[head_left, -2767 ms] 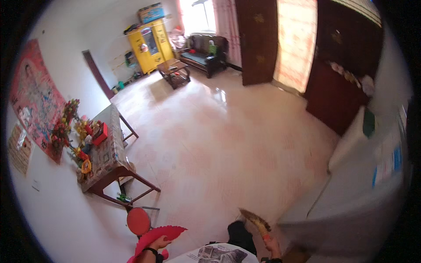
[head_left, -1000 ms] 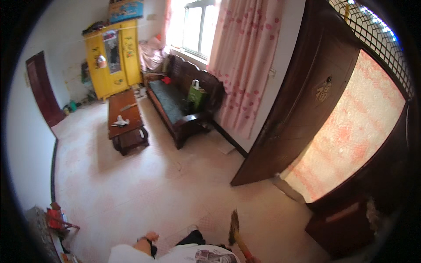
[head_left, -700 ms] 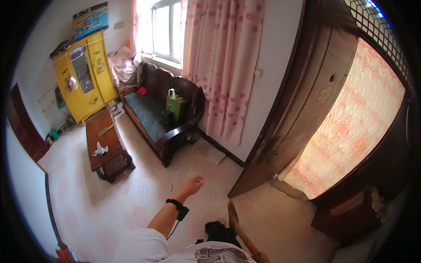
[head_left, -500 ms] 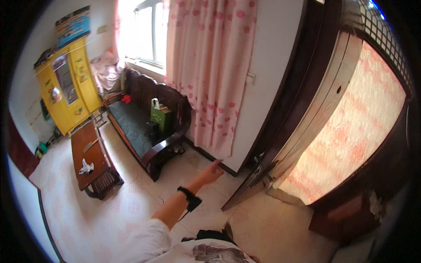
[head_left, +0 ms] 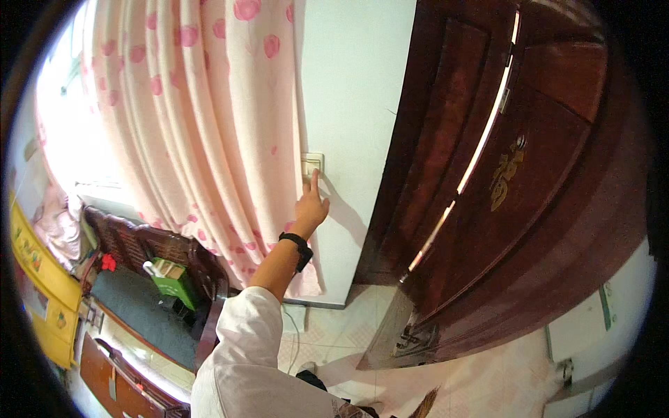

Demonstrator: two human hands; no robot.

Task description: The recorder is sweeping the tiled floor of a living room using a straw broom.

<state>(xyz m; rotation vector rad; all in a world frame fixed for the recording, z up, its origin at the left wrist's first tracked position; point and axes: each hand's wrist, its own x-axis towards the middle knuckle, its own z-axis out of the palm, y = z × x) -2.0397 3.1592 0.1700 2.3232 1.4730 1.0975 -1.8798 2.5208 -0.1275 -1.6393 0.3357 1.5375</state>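
Reaching up along the white wall [head_left: 348,83], the left hand [head_left: 311,207] has its index finger extended, the tip touching the pale wall switch [head_left: 311,164], the other fingers loosely curled and gripping nothing; the right hand is out of view, so its state cannot be told; the switch sits just beside the pink flowered curtain [head_left: 188,125] and left of the dark wooden door [head_left: 516,181]; pressing squarely on the rocker's lower half, wrist steady, should serve best.
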